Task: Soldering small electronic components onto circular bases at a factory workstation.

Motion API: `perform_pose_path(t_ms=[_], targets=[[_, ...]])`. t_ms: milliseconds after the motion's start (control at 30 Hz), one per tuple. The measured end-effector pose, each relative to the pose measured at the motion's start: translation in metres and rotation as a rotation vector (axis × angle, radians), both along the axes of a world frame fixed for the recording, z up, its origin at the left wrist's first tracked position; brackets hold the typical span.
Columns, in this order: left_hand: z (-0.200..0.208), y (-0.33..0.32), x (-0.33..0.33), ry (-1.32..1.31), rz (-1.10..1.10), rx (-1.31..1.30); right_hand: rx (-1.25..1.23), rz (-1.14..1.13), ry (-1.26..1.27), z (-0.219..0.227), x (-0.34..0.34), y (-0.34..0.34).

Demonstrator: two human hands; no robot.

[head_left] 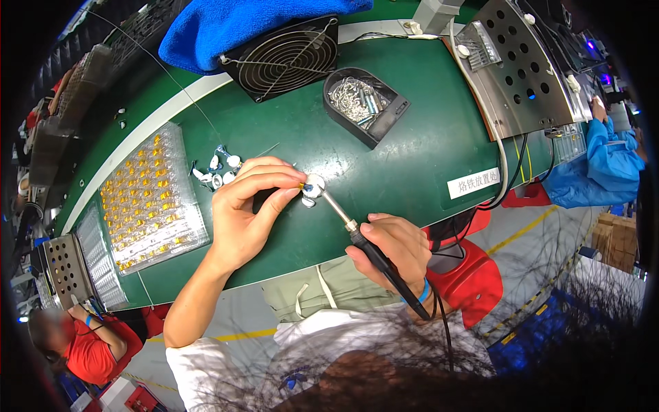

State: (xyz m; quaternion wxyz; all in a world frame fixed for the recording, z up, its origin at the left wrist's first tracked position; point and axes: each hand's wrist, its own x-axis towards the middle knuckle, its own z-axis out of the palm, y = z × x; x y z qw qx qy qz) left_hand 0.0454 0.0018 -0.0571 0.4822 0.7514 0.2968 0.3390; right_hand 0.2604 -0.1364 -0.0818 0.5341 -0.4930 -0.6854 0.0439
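Note:
My left hand (248, 209) reaches in from the lower left with thumb and forefinger pinched on a small yellow part (302, 185). Its pinch meets a small round white piece (315, 182) with a blue inside. In my right hand (401, 247) is a soldering iron (376, 255) with a black handle, held like a pen. The iron's metal tip points up and left and comes to the white piece; whether they touch is too small to tell. Several similar white and blue pieces (218, 180) lie loose just beyond my left hand.
At left lies a clear plastic tray (195, 223) with rows of small yellow parts. A black fan (281, 58) with a blue cloth (226, 31) stands at the back, beside a dark bin (374, 137) of metal bits. A perforated metal stand (511, 75) and cables are at right.

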Motion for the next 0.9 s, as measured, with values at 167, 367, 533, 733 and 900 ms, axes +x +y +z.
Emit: perform_pose_path(t_ms=[167, 367, 533, 733, 900], targets=[[0.0008, -0.0016, -0.0009, 0.014, -0.011, 0.037, 0.004, 0.013, 0.018, -0.0031, 0.0001, 0.0000], [0.0023, -0.0006, -0.0013, 0.021, -0.034, 0.078, -0.002, 0.014, 0.021, -0.0001, 0.0006, 0.0010], [0.0019, -0.0005, -0.0005, 0.022, -0.023, 0.073, -0.017, 0.018, -0.002, 0.0011, 0.0008, 0.0025], [0.0010, 0.0000, -0.0003, 0.037, -0.022, 0.094, -0.032, 0.031, -0.007, 0.0021, 0.0006, 0.0019], [0.0010, -0.0005, -0.0009, 0.049, -0.016, 0.111, -0.027, 0.032, -0.022, 0.0006, -0.0001, 0.0016]])
